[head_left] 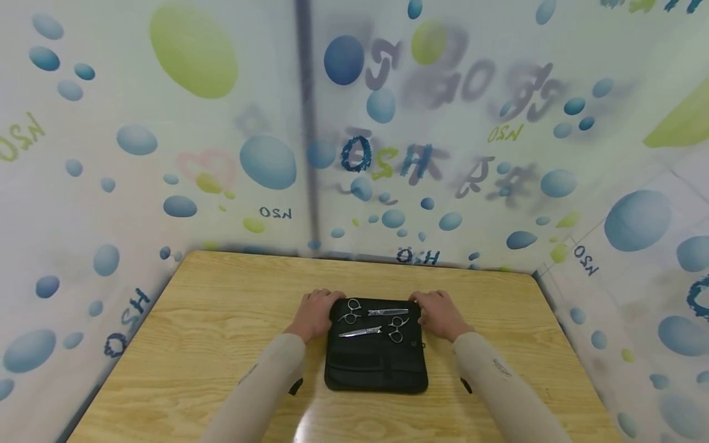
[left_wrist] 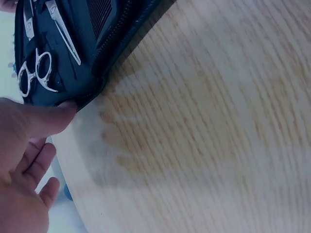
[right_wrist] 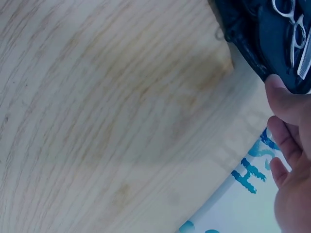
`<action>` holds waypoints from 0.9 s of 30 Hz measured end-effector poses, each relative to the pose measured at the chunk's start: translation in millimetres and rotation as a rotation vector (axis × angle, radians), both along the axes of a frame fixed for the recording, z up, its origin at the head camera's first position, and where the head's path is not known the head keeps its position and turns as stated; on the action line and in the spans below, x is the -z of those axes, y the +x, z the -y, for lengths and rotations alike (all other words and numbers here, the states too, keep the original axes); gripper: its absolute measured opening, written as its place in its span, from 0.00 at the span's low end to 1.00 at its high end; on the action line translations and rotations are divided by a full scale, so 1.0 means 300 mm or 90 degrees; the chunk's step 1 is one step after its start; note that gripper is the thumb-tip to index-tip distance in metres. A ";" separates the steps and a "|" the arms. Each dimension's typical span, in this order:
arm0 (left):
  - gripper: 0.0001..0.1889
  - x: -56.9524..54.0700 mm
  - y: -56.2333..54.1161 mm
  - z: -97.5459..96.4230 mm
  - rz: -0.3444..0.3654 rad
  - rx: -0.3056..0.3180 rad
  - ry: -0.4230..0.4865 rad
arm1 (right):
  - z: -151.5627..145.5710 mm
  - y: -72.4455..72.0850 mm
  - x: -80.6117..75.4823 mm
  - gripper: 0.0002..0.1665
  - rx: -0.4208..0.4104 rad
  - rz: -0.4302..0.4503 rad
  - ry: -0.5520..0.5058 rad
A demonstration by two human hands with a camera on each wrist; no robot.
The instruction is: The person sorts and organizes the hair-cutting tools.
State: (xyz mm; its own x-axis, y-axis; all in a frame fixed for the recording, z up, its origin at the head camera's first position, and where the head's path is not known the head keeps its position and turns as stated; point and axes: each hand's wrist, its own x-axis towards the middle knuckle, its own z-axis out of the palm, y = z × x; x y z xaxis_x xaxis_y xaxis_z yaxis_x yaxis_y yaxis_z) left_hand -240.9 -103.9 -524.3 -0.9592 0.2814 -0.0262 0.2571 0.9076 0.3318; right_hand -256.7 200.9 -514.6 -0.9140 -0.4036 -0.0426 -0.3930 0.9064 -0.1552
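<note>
A black zip case [head_left: 354, 376] lies unfolded on the wooden table, with two pairs of silver scissors lying in opposite directions across its upper half. One pair [head_left: 351, 312] has its finger rings at the upper left; the other [head_left: 396, 330] has them at the right. My left hand [head_left: 317, 312] grips the far left corner, its thumb on the edge in the left wrist view. At the far right corner, my right hand [head_left: 440, 314] pinches the rim, thumb on top. A dark comb [left_wrist: 100, 17] shows inside the case. Toothed blades [right_wrist: 305, 60] appear in the right wrist view.
The pale wooden table [head_left: 232, 295] reaches back to a wall covering [head_left: 266, 111] printed with blue and green ovals and lettering. Similar printed panels stand at the left [head_left: 72, 234] and right [head_left: 637, 295]. A small zip pull [right_wrist: 219, 34] hangs at the case's side.
</note>
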 end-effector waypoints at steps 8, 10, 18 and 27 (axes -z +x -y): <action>0.23 -0.020 0.010 0.009 -0.055 -0.006 0.015 | -0.010 -0.004 -0.029 0.18 0.003 0.003 -0.034; 0.22 -0.020 0.010 0.013 -0.062 -0.007 0.012 | -0.010 -0.003 -0.034 0.17 0.001 0.000 -0.038; 0.20 -0.027 0.014 0.026 -0.107 0.012 0.021 | -0.015 -0.002 -0.058 0.14 -0.016 -0.015 -0.061; 0.15 -0.052 0.008 0.034 -0.150 0.013 0.049 | -0.013 -0.005 -0.082 0.11 -0.042 -0.062 -0.070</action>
